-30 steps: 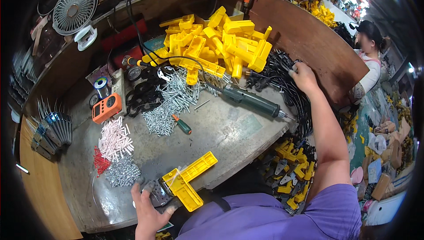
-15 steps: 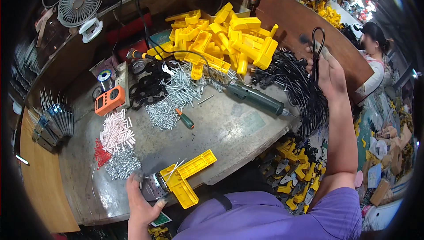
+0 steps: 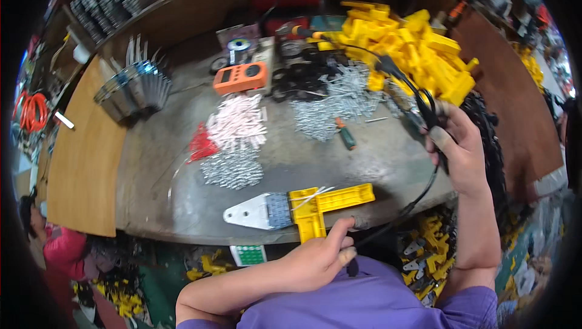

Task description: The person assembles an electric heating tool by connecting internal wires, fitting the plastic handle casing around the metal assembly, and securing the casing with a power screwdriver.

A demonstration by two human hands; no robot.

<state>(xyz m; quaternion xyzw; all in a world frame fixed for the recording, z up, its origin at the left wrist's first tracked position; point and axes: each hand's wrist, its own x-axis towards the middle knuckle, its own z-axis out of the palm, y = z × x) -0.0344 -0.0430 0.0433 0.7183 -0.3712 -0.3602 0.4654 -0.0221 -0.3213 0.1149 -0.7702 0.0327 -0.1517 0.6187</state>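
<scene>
My right hand (image 3: 459,147) is closed around a folded black power cord (image 3: 418,192) over the right side of the bench, its plug (image 3: 388,65) sticking out to the upper left. One length of cord runs down to my left hand (image 3: 321,261), where thumb and fingers close on it near the bench's front edge. Just beyond my left hand lies a yellow plastic housing (image 3: 310,217) with a handle-like arm. Thin white wires cross it, and a perforated metal section with a pointed, holed metal plate (image 3: 247,212) joins its left side.
Yellow plastic housings (image 3: 418,47) are heaped at the back right. Screws (image 3: 339,99), a small green screwdriver (image 3: 346,135), pale pink tubes (image 3: 236,120), red pieces (image 3: 202,143) and small metal parts (image 3: 232,168) lie mid-bench. An orange meter (image 3: 240,78) and metal blades (image 3: 134,86) stand farther left.
My right hand has brought the cord in from the far right. My left hand has left the yellow housing's metal part and taken the cord. The view has swung left.
</scene>
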